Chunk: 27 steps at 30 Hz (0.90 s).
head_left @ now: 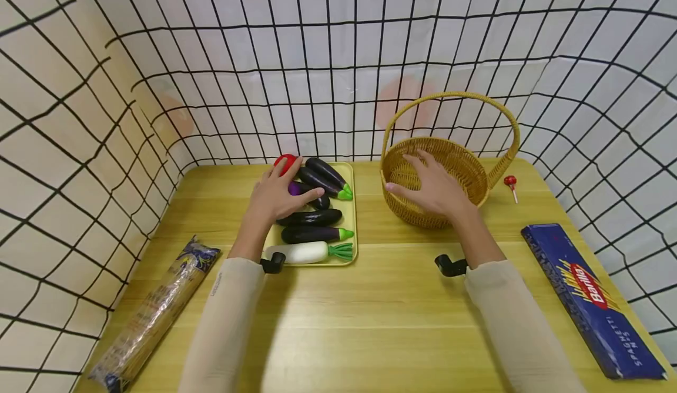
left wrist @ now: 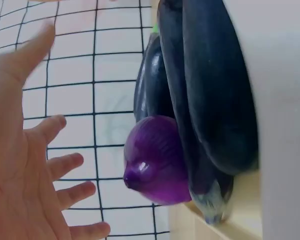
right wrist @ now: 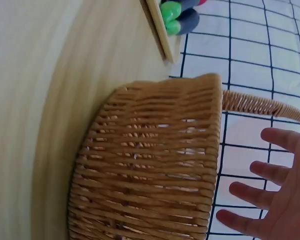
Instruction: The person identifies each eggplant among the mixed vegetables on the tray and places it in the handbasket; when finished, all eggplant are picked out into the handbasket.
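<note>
My left hand hovers with spread fingers above a yellow tray. On the tray lie several dark eggplants, a white radish with a green top, a purple onion and a round red item partly hidden by the fingers. In the left wrist view the palm is apart from the onion. Over the opening of a wicker basket with a tall handle, my right hand is held with its fingers extended. The right wrist view shows nothing in that hand, beside the basket rim.
A clear bag of noodles lies at the left of the wooden table. On the right are a blue Barilla spaghetti pack and a red lollipop. A white cloth with a black grid encloses the back and sides.
</note>
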### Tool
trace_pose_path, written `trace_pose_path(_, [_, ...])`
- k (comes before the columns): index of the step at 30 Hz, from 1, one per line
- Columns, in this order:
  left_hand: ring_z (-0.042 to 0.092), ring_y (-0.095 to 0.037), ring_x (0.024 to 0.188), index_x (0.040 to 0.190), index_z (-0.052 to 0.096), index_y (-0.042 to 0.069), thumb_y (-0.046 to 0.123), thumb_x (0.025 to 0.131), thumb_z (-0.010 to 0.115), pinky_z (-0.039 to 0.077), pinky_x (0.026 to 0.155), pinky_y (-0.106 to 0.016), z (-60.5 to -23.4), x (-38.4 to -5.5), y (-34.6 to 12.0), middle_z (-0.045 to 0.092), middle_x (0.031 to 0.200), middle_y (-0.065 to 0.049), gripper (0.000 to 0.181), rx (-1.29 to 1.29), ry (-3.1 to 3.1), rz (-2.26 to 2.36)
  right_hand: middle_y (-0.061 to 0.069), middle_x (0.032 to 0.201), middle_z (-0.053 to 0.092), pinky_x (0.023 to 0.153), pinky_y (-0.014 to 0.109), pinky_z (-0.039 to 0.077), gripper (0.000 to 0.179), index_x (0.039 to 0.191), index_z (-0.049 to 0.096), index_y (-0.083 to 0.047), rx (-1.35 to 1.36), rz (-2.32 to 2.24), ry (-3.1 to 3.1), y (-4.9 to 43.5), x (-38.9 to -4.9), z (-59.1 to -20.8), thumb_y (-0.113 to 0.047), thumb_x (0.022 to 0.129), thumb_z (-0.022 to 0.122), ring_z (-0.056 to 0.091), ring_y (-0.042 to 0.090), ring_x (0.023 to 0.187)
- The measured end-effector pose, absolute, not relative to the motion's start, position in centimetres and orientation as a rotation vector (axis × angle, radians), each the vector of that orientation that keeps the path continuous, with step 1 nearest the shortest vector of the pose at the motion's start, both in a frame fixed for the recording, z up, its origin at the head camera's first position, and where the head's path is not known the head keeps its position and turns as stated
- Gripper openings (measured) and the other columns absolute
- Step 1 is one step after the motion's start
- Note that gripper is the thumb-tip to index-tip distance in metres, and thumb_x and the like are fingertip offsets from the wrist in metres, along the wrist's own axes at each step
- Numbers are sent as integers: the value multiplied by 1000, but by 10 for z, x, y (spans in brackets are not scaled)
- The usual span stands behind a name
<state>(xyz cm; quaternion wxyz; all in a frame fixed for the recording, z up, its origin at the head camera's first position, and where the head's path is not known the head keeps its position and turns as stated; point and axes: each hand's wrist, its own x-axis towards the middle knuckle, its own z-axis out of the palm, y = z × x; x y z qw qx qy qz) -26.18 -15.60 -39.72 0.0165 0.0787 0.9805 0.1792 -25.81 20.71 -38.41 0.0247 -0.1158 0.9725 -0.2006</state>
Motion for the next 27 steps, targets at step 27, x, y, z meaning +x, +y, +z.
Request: trace_pose_path(27, [67, -42, 115, 159, 41, 14, 55, 104, 52, 58, 94, -55, -427, -214, -222, 51, 150, -27, 70, 126, 2972, 1099, 5, 144, 60, 101, 51, 54, 55, 145, 57, -18, -700, -1323, 2801, 152, -221, -422, -49, 101, 63, 59, 31, 126])
